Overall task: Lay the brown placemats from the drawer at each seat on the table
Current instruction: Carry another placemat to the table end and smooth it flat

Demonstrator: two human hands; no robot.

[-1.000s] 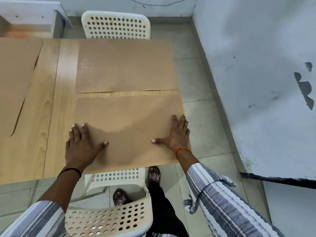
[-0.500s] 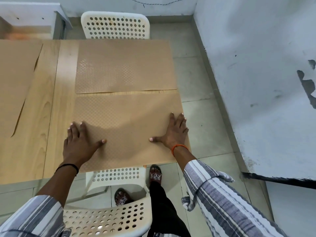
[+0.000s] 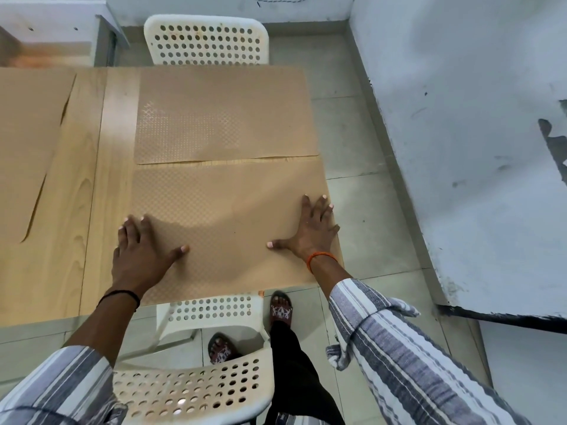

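Both palms flat, fingers spread wide, left hand [image 3: 139, 253] and right hand [image 3: 311, 230] pressing near mat [image 3: 227, 216]; best smoothed outward, squared to desk [image 3: 61, 256] edge.

Brown dotted placemats [image 3: 230, 222], white chairs [image 3: 205, 41]

Near brown placemat [image 3: 227, 216] lies flat at the table's right end; a second textured placemat [image 3: 221, 115] lies just beyond it, edges nearly touching.
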